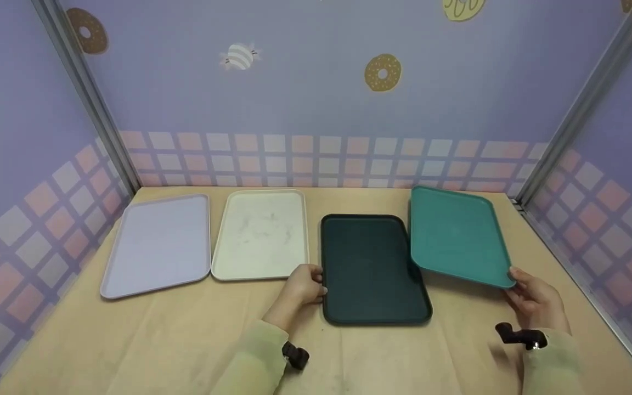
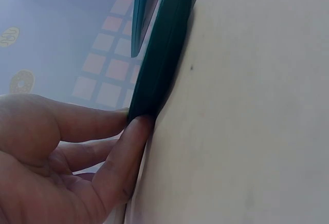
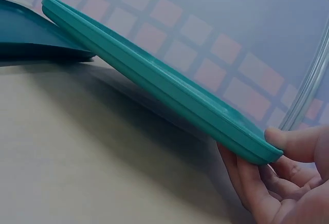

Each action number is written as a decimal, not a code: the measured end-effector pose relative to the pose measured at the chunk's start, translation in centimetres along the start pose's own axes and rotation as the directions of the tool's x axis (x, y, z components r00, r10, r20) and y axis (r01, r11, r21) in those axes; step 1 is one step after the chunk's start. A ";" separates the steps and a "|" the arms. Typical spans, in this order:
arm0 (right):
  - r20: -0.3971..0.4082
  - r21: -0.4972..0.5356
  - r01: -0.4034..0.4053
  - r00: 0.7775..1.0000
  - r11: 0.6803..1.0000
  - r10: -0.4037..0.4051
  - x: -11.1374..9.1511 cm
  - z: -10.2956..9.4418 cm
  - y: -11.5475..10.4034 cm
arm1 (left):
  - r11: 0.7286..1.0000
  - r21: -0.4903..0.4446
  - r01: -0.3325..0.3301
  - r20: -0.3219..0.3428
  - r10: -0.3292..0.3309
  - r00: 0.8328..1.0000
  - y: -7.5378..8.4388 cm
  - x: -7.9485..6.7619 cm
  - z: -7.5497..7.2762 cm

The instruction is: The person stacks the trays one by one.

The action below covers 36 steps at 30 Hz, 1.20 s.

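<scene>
My right hand [image 1: 535,302] grips the near right corner of a teal tray [image 1: 456,236], thumb on the rim and fingers underneath. That tray is tilted, its right side raised off the table, as the right wrist view shows. Its left edge overlaps the right side of a dark green tray [image 1: 373,269]. At the dark tray's left edge, my left hand [image 1: 304,285] pinches the rim between thumb and fingers; in the left wrist view the fingertips [image 2: 138,126] sit against its edge, close to the tabletop.
A cream tray [image 1: 261,236] lies left of the dark one, with a pale lilac tray [image 1: 159,247] beside it. The tabletop [image 1: 184,340] is covered in beige. Patterned panels [image 1: 316,99] enclose the back and both sides, joined by metal corner posts [image 1: 579,93].
</scene>
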State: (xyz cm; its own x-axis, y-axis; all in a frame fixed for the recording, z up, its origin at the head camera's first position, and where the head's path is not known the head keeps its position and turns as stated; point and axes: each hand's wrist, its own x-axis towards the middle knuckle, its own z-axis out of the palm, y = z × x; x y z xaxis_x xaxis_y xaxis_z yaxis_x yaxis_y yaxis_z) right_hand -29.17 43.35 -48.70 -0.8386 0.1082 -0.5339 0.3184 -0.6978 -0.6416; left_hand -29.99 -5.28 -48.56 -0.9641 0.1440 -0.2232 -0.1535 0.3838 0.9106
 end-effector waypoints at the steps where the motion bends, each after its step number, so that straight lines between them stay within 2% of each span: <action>1: -0.001 -0.001 0.000 1.000 1.000 0.000 0.0 0.0 0.1 | 1.000 0.001 0.000 0.000 0.000 1.000 0.0 0.0 0.0; 7: 0.006 0.023 -0.023 1.000 0.999 0.022 -0.1 0.6 0.6 | 1.000 0.001 -0.013 -0.003 0.013 1.000 0.0 0.0 0.0; 16: 0.099 0.000 -0.021 0.995 1.000 0.021 -0.2 1.9 1.4 | 1.000 0.021 -0.016 -0.011 0.016 1.000 -0.1 0.0 0.0; 20: 0.114 -0.035 -0.018 0.993 0.999 0.022 -0.3 2.6 1.9 | 1.000 0.021 0.006 -0.008 -0.006 1.000 0.0 -0.1 -0.1; 24: 0.128 -0.074 0.005 0.992 0.997 0.004 -0.3 3.5 2.7 | 1.000 0.017 0.003 -0.022 -0.002 1.000 0.1 -0.1 -0.1; 27: 0.153 -0.115 0.022 0.988 0.993 -0.005 -0.4 4.2 3.2 | 0.999 0.052 -0.007 -0.046 0.010 0.999 0.3 -0.1 -0.1; 29: 0.171 -0.150 0.036 0.985 0.988 -0.010 -0.3 4.7 3.6 | 0.994 0.104 -0.018 -0.072 0.026 0.997 0.6 -0.2 -0.2; 32: 0.186 -0.185 0.052 0.982 0.981 -0.017 -0.1 5.6 4.4 | 0.980 0.189 -0.065 -0.132 0.090 0.987 1.0 -0.2 -0.2; 34: 0.201 -0.217 0.059 0.979 0.974 -0.014 -0.1 6.2 5.0 | 0.976 0.189 -0.105 -0.164 0.137 0.977 1.2 -0.2 -0.1; 36: 0.224 -0.238 0.067 0.974 0.969 -0.012 0.0 6.8 5.5 | 0.981 0.122 -0.151 -0.174 0.171 0.970 1.3 -0.3 0.1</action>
State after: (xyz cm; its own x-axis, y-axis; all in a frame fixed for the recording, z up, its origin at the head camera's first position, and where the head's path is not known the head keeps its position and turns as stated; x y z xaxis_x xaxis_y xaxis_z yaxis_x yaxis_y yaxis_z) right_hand -30.37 34.66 -48.50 -0.9201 -0.0449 -0.3892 0.3579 -0.5006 -0.7883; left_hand -29.89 -4.73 -47.37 -0.9989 0.0468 -0.0003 0.0215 0.4656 0.8848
